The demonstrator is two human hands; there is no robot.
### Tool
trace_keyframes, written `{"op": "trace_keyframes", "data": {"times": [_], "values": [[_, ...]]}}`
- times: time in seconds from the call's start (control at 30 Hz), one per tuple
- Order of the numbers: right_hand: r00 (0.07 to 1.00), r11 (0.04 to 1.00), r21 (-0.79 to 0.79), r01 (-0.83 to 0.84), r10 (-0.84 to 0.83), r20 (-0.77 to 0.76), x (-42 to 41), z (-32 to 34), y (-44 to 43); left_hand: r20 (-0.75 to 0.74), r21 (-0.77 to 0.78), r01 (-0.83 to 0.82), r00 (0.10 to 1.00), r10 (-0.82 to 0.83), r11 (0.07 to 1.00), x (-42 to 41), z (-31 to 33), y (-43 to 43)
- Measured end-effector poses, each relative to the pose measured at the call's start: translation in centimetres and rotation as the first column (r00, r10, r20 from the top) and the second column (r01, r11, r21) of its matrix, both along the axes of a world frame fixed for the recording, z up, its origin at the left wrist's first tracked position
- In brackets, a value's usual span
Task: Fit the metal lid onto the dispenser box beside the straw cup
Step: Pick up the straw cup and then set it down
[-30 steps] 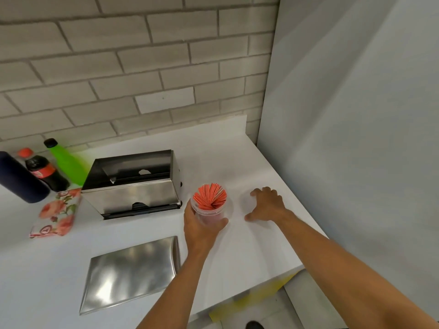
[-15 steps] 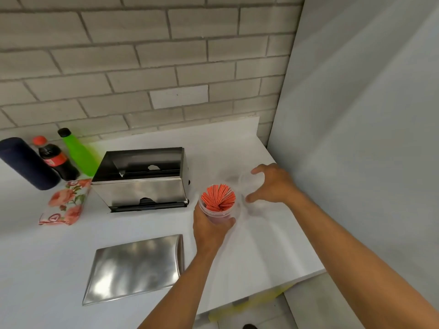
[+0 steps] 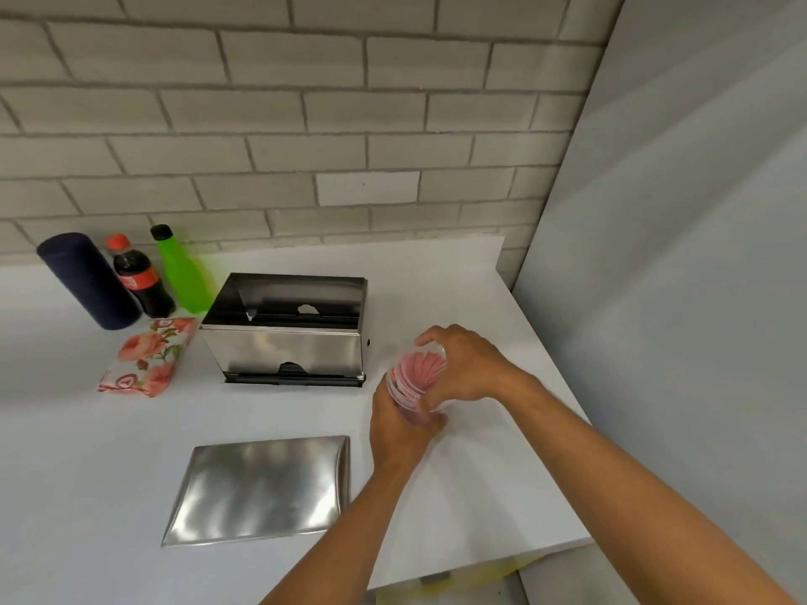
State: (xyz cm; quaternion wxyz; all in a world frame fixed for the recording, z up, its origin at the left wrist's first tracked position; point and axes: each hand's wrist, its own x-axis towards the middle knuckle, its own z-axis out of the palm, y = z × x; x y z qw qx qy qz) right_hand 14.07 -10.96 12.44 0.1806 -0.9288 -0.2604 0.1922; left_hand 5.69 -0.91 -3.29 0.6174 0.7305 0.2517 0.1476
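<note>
1. Head view: both hands are busy with the straw cup, not the metal lid. The left hand has its grip wrapped round the cup from below, and the right hand is cupped over the top. It looks like a clear cover is under that palm, but it's too blurry to be sure.
2. The lid lies flat on the desk, near the front edge, well apart from the open dispenser box behind it. So the real job isn't started yet, I'd say.
3. Risk 1: the cup sits just beside the box's right end, so a lid swung in from that side could clip it and dump straws everywhere.
4. Risk 2: the lid is shiny, flat and thin, so it's probably awkward to pry up; it could skid off the front.
5. Risk 3: put on the wrong way round, it likely jams instead of seating.
</note>
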Motion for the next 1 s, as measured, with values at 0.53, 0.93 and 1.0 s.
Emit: {"op": "trace_keyframes", "data": {"times": [0.53,0.93,1.0], "values": [[0.996,0.992,-0.099,-0.084,0.082,-0.023,0.8,-0.4,1.6,-0.054,0.025,0.011,0.998,-0.01,1.0,0.6,-0.5,-0.3],[0.993,0.98,-0.161,-0.117,0.116,-0.017,1.6,-1.1,1.8,-0.055,0.052,0.021,0.998,-0.018,0.998,0.7,-0.8,-0.1],[0.993,0.978,-0.169,-0.119,0.119,-0.013,1.6,-1.2,1.8,-0.049,0.049,0.021,0.999,-0.019,0.999,0.6,-0.8,0.0]]}}
